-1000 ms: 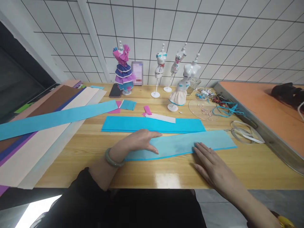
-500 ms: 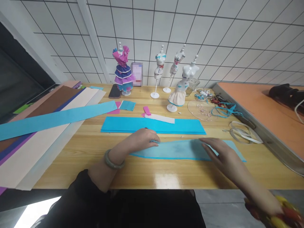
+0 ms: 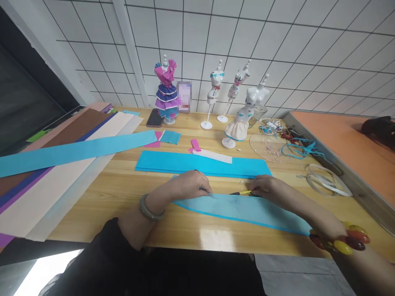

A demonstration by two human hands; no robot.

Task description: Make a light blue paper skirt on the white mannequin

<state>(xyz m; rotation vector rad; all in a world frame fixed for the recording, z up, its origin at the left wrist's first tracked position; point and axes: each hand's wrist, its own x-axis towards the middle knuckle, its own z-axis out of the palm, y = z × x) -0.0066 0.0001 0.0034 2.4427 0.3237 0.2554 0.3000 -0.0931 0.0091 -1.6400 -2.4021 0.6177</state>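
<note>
A long light-blue strip with a brighter blue edge lies across the front of the table. My left hand pinches its far edge near the left end. At the strip's far edge on the right, my right hand has its fingers closed on a slim yellow-and-black tool. The tool's dark end points left; its exact kind is hard to make out. Just beyond both hands lies a stack of bright-blue strips, with a white strip and a pink scrap on it.
Small dress forms stand at the back, one in a tiered dress, one in a cream skirt. A phone lies there. Coloured sheets cover the left. At right are a clear dish, ribbon loops and an orange surface.
My right hand has moved from the strip's right part to its far edge and now holds the yellow-and-black tool. The strip's right end has shifted towards me. The view has turned slightly.
</note>
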